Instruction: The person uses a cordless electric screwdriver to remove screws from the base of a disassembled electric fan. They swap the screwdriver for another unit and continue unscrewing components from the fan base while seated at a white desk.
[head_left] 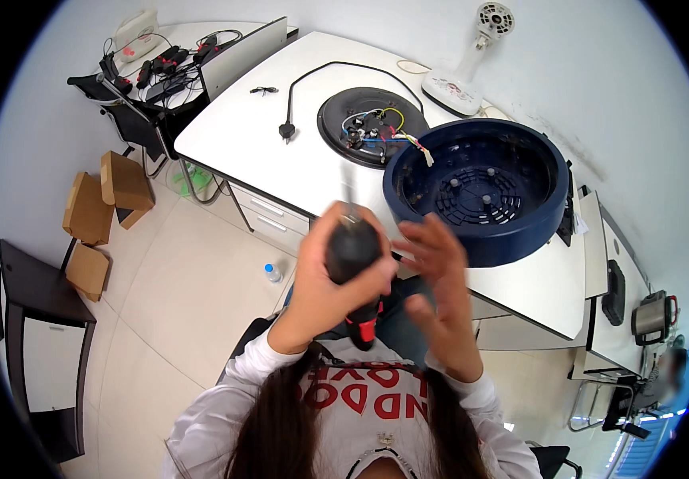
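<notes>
My left hand (316,275) is wrapped round a black and red cordless drill (352,249), held in front of my chest. Its long thin bit (349,188) points away toward the table and is blurred. Just right of the drill, my right hand (439,279) is raised with its fingers apart and nothing in them. Beyond that hand stands a dark blue round housing (488,246), open at the top, with a vented bottom and several short posts inside. Behind its left side lies a black round base (336,137) with coloured wires (388,128) and a white connector (426,153).
The white table (241,132) carries a black power cord with a plug (286,130), a small black cable (264,90) and a white fan-like stand (456,88). Cardboard boxes (89,207) and a water bottle (273,273) stand on the floor at left. A kettle (653,318) is at far right.
</notes>
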The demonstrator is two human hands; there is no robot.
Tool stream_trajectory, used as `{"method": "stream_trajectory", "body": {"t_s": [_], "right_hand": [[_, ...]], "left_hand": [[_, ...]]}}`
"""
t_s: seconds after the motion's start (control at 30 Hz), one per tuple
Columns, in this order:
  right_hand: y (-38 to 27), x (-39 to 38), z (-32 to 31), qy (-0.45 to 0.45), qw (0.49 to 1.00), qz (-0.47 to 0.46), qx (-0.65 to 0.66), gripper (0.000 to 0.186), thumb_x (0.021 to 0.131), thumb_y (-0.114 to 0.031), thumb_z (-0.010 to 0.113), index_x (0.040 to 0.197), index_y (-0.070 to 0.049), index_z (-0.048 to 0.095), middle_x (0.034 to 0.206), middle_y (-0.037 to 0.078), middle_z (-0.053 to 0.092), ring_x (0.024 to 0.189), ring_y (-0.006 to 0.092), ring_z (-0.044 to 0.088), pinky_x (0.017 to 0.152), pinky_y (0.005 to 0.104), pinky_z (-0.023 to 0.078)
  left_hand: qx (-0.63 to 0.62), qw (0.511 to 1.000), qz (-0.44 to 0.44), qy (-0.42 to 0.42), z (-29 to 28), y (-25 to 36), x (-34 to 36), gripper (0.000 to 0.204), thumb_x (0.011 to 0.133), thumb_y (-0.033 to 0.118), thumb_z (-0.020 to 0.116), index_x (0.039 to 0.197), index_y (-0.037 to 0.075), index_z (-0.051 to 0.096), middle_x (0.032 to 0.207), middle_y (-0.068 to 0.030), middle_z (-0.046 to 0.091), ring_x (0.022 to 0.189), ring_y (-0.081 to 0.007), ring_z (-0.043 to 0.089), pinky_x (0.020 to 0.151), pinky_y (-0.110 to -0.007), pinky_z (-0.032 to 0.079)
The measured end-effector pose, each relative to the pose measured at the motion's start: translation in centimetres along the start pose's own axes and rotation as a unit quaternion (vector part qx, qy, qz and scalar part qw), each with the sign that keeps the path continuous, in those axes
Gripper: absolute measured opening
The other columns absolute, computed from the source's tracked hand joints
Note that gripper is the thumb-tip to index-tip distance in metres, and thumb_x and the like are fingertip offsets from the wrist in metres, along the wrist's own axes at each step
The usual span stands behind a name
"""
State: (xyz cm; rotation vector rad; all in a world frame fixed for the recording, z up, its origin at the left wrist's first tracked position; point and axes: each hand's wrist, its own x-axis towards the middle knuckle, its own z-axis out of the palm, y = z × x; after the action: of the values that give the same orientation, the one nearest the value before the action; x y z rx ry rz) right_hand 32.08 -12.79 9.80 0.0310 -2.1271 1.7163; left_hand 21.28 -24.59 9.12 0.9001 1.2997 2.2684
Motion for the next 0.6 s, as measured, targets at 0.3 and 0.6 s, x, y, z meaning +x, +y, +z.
{"method": "stream_trajectory", "body": {"t_s": [0.3,0.6], "right_hand": [[0.9,1.0,-1.7,-0.122,0.976,0.178,0.033,0.063,0.077,-0.019,0.066,0.127,0.002,0.034,0.106,0.013,0.054,0.095,0.0194,0.055,0.084,0.0293,0.041],[-5.9,3.2,-8.7,-0.056,0.921,0.378,0.079,0.078,0.072,-0.017,0.067,0.134,0.002,0.025,0.109,0.013,0.052,0.087,0.0164,0.057,0.078,0.0266,0.044]], "left_hand": [[-0.21,0.976,0.035,0.049,1.1,-2.4,3.1,0.031,0.081,0.016,0.061,0.101,0.004,0.042,0.087,-0.0089,0.053,0.082,-0.0174,0.056,0.076,-0.03,0.046],[-0.208,0.963,-0.079,-0.15,0.9,-3.9,6.9,0.06,0.082,0.029,0.061,0.126,0.002,0.031,0.114,-0.0137,0.047,0.102,-0.0175,0.049,0.089,-0.032,0.04]]}}
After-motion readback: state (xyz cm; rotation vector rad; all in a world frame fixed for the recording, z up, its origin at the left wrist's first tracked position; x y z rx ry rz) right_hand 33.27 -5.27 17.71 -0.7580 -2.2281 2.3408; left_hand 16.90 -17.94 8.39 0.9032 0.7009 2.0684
